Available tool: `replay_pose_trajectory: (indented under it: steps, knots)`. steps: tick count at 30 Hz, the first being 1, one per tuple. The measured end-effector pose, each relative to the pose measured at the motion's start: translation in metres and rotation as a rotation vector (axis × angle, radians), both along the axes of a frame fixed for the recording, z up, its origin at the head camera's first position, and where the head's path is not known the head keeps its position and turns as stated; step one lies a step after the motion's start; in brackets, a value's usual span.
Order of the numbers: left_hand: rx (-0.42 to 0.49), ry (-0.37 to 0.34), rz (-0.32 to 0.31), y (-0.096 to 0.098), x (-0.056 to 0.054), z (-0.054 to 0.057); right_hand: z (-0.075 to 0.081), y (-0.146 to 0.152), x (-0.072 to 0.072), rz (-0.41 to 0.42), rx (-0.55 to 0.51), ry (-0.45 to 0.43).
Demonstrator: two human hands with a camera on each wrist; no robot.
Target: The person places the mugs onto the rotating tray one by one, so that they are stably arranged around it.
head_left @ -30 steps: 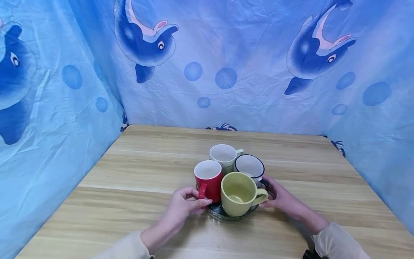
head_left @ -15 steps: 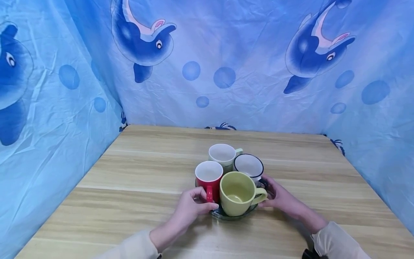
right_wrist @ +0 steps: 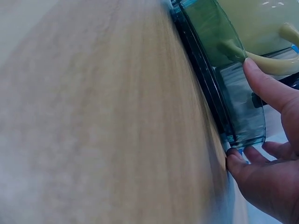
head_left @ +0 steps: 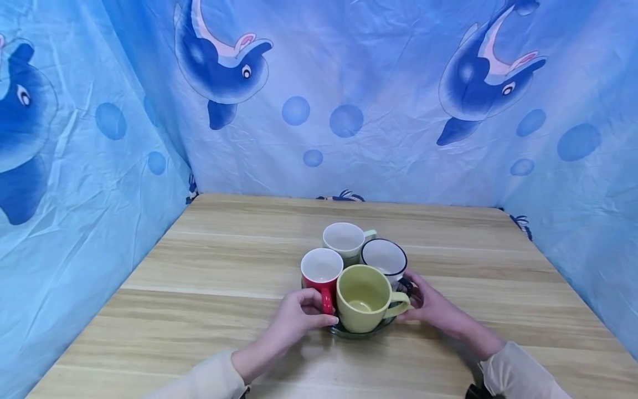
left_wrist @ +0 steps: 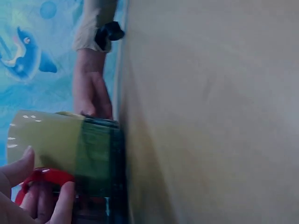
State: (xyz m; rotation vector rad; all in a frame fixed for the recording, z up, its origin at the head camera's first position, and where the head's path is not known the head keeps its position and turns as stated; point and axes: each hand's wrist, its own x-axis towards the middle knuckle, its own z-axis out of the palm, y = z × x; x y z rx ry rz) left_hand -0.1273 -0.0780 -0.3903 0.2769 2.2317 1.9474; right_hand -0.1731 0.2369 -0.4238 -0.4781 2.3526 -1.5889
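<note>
My left hand (head_left: pixel 296 318) grips the handle of a red mug (head_left: pixel 315 284) with a white inside. In the left wrist view its fingers curl through the red handle (left_wrist: pixel 51 175). The mug stands in a dark green glass dish (right_wrist: pixel 240 105), close against a yellow-green mug (head_left: pixel 363 316). Behind these stand a white mug with a black rim (head_left: pixel 384 257) and a pale green mug (head_left: pixel 344 238). On the other side my right hand (head_left: pixel 433 305) holds the dish's edge, thumb on the wall and fingertips low at its base, beside the yellow-green mug's handle (right_wrist: pixel 273 65).
The dish stands on a wood-grain table (head_left: pixel 224 249), with bare wood around it. Blue cloth (head_left: pixel 379 160) printed with dolphins hangs along the back and both sides. A dark strap (head_left: pixel 478 391) sits at my right cuff.
My left hand has moved slightly right with the red mug's handle, which has swung toward the yellow-green mug. The yellow-green mug has shifted slightly left. My right hand stays nearly still.
</note>
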Motion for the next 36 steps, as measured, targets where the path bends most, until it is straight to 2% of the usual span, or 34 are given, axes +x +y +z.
replay_pose_trajectory:
  steps: [3, 7, 16, 21, 25, 36]
  knots:
    - [-0.002, -0.016, -0.015, -0.005, 0.001, 0.002, 0.000, -0.001, 0.000, 0.004, 0.003, 0.014]
    - [-0.015, -0.032, -0.005, -0.008, 0.000, 0.005, 0.000, 0.000, 0.000, -0.007, -0.017, 0.008]
    - [-0.045, -0.059, -0.004, -0.010, -0.007, 0.007, -0.001, -0.002, 0.001, 0.019, -0.015, 0.033]
    - [-0.060, -0.072, -0.034, -0.013, -0.011, 0.010, 0.000, -0.005, 0.000, 0.031, 0.000, 0.060]
    - [-0.085, -0.057, -0.056, -0.017, -0.013, 0.012, 0.001, -0.008, -0.001, 0.046, 0.037, 0.098]
    - [-0.086, -0.050, -0.151, -0.025, -0.022, 0.015, 0.006, -0.017, 0.004, -0.002, 0.160, 0.206]
